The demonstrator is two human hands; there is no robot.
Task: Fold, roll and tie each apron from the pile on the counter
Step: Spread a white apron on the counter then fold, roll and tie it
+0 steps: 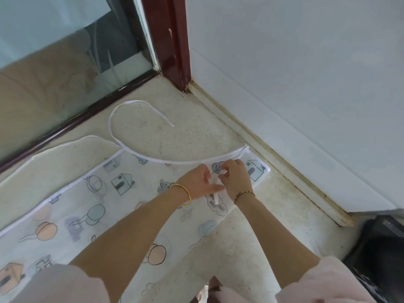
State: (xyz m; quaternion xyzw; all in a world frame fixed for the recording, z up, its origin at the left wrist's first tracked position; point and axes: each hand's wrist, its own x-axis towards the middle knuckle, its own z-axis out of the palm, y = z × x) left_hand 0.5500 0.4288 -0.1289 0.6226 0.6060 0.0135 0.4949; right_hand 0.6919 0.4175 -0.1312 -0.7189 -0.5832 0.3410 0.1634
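- Apron (105,193): lies flat on the bench (175,127), printed side visible, running from the lower left up to the wall skirting on the right. Layered edges at its right end suggest it is already folded lengthwise; it is not yet rolled.
- Right hand (237,178): grip closed, fingertips pinching the upper end of the short strap (216,197) over the apron's right end.
- Left hand (200,182): grip loose, fingers extended toward the same strap. Whether they actually touch it cannot be told.
- Risk: the thin, slick-looking film could slide on the bench and let the layers shift out of line if the strap is pulled sideways.
- Risk: the long strap (122,110) lies in a wide loop across the bench beyond the apron. It could be caught in a roll, or drag and tangle.
- Risk: a pinch on so narrow a strap is likely to slip.
- Surroundings: window glass (65,51) and a red-brown frame (172,40) bound the far side, with a pale wall (306,62) to the right.
- Obstruction: a black bag (376,248) sits at the lower right, near the right forearm and well apart from the apron.
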